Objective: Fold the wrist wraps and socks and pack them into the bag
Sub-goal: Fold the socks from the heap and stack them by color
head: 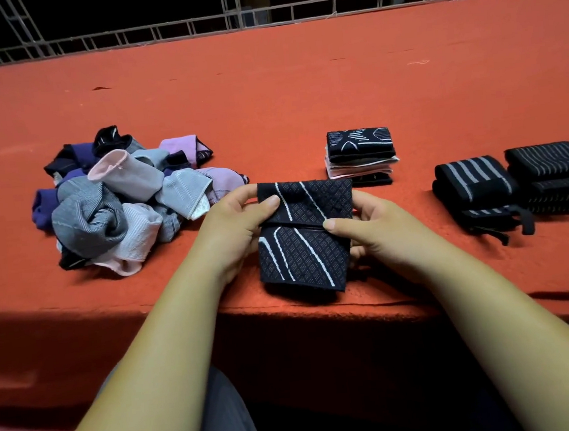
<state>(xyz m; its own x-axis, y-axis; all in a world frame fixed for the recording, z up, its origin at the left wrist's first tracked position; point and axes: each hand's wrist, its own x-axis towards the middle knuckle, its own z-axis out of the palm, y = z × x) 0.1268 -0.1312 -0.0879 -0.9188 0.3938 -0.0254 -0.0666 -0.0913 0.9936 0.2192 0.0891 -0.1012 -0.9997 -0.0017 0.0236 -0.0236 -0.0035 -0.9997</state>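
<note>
A black sock with white lines [307,237] lies at the near edge of the red surface, its upper part folded over. My left hand [234,233] pinches its top left corner, thumb on the fold. My right hand [370,228] grips its right side, thumb pressing the fold line. To the left sits a loose pile of socks [120,202] in grey, pink, purple and black. Behind the held sock stands a neat stack of folded socks [359,157]. Rolled black wrist wraps with grey stripes [514,188] are stacked at the right. No bag is in view.
The red carpeted platform [266,96] stretches far back to a metal railing [259,21]. Its front edge drops just below my hands, with my knees under it.
</note>
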